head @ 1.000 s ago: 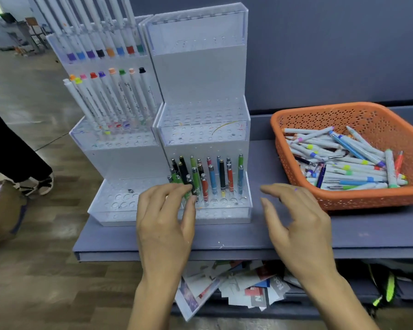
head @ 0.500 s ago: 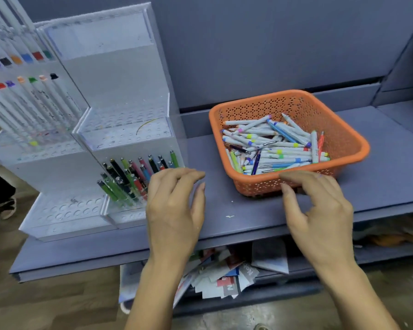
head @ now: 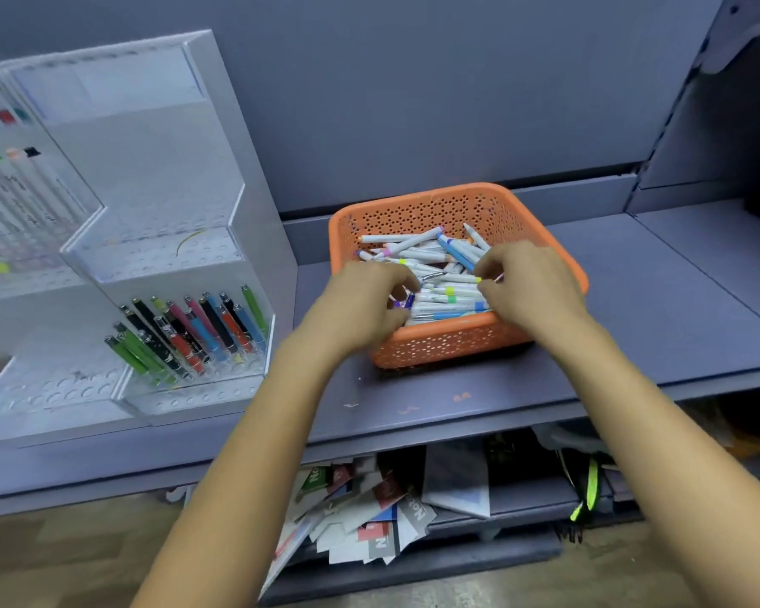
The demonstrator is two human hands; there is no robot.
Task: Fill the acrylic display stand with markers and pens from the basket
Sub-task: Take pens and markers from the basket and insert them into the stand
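Left hand (head: 363, 302) and right hand (head: 529, 285) in basket (head: 435, 210), fingers curled among pens (head: 428, 255); actual hold unclear. Risk: tangled pens drag out and spill.

Soft, even indoor light, faint shadows; the clear acrylic display stand (head: 159, 256) is motion-blurred, and wide-angle distortion bends the edges.

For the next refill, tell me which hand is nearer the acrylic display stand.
Left. The left hand is over the basket's left edge, the side toward the acrylic display stand; the right hand is over its right side, farther off.
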